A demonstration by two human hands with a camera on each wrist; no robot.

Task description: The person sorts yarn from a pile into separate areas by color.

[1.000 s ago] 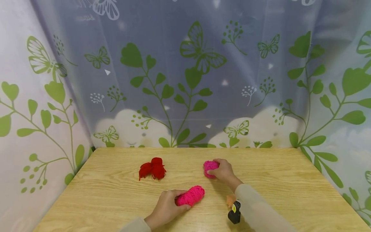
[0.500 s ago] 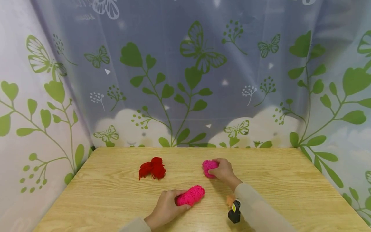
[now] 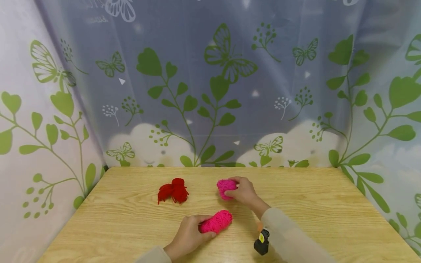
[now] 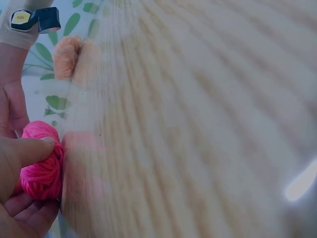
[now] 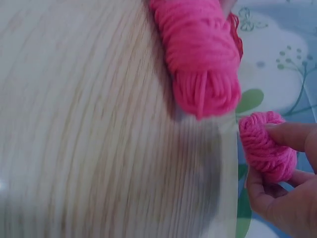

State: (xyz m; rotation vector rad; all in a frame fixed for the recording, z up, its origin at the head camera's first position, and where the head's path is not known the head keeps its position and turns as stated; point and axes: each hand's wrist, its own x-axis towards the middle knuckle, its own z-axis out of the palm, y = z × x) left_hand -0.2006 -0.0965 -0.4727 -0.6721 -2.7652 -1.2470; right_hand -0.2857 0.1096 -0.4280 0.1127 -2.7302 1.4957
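Note:
My left hand (image 3: 190, 234) grips one end of an elongated hot-pink yarn skein (image 3: 218, 221) near the front of the table. In the left wrist view the thumb lies across this skein (image 4: 42, 171) and the fingers curl beneath it. Farther back, my right hand (image 3: 245, 191) pinches a smaller, darker pink yarn ball (image 3: 225, 189) between thumb and fingers. The right wrist view shows this ball (image 5: 267, 146) held close over the table's far part, with the larger skein (image 5: 198, 54) beside it.
Two bundles of red yarn (image 3: 174, 190) lie at the back left of the wooden table (image 3: 108, 226). A peach yarn ball (image 4: 67, 57) sits near the right forearm, mostly hidden in the head view. A black wrist device (image 3: 261, 241) is on the right sleeve. A printed curtain (image 3: 184, 109) encloses the table.
My right hand has moved left with the small pink yarn ball, toward the red yarn. The left hand and its skein have stayed in place.

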